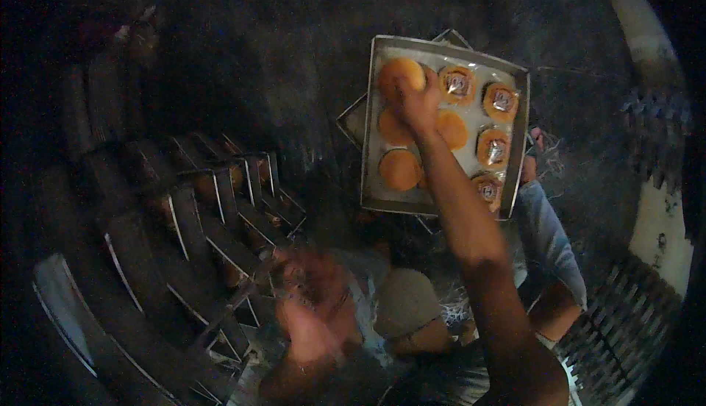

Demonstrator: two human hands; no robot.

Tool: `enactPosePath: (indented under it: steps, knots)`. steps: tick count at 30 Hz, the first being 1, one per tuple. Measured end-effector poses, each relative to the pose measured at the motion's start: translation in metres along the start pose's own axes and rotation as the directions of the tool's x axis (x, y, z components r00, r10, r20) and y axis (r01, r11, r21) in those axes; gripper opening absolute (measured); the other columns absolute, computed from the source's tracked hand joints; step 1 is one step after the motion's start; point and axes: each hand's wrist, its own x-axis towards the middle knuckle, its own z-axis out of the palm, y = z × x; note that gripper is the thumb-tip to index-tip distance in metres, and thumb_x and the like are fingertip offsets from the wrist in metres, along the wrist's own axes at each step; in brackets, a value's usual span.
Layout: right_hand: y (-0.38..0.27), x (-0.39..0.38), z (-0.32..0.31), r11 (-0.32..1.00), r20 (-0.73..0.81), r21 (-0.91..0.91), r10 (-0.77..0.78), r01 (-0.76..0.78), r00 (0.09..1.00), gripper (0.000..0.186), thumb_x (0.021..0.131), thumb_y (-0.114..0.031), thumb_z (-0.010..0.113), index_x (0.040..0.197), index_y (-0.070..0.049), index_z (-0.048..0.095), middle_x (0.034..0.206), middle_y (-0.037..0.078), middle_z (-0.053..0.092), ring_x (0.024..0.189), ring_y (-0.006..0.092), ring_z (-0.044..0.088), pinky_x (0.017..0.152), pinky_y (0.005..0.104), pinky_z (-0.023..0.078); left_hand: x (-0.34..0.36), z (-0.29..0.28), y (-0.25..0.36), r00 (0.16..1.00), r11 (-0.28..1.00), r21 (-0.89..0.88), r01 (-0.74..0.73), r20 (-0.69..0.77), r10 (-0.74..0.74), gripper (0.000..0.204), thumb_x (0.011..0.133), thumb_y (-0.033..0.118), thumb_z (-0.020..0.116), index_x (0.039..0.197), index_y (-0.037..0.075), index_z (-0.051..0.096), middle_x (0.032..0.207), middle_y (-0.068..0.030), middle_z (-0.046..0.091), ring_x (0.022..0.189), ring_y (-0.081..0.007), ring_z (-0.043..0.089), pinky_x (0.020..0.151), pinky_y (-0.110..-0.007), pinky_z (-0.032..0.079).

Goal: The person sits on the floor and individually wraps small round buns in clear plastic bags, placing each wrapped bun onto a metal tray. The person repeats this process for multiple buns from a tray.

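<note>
Starting at the left: a stack of dark metal trays leans in a row, edges catching light, with brownish buns half seen between some of them. Scene is dim. Left hand sits low near the bottom edge, just right of the stack, blurred; its grip cannot be told, nor whether it holds anything. Beside it a rounded tan lump, too unclear to name. Further right, right hand reaches up onto a shallow steel baking tray. Grip is pressed around a round golden bun at the tray's top-left corner, fingers curled over its lower right side. Three more plain buns lie down the tray's left side, one partly under the wrist. Along the right edge, four buns with a shiny wrapped topping, one more at top centre. Second tray edge shows beneath. A knee in blue denim lies beyond the tray's lower right corner.
</note>
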Motion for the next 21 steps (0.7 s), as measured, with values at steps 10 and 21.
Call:
enactPosePath:
  steps: [10, 21]
  knots:
    - [-0.254, -0.252, -0.305, 0.744, 0.259, 0.603, 0.161, -0.289, 0.952, 0.056, 0.099, -0.019, 0.071, 0.146, 0.000, 0.046, 0.132, 0.011, 0.063, 0.119, 0.0213, 0.064, 0.100, 0.0352, 0.054, -0.041, 0.042, -0.027, 0.937, 0.217, 0.974, -0.061, -0.019, 0.349, 0.024, 0.104, 0.022, 0.066, 0.100, -0.001, 0.072, 0.088, -0.0037, 0.073, 0.076, -0.0112, 0.064, 0.072, -0.027, 0.052]
    - [-0.302, -0.407, -0.424, 0.774, 0.186, -0.122, -0.597, 0.621, 0.780, 0.059, 0.083, -0.009, 0.078, 0.139, -0.007, 0.060, 0.140, 0.019, 0.063, 0.136, 0.0400, 0.057, 0.117, 0.0600, 0.036, -0.178, 0.033, -0.114, 0.695, 0.797, 0.578, 0.177, 0.500, -0.517, 0.084, 0.104, 0.033, 0.061, 0.165, 0.004, 0.012, 0.170, -0.0235, 0.019, 0.157, -0.0350, 0.021, 0.125, -0.046, 0.025]
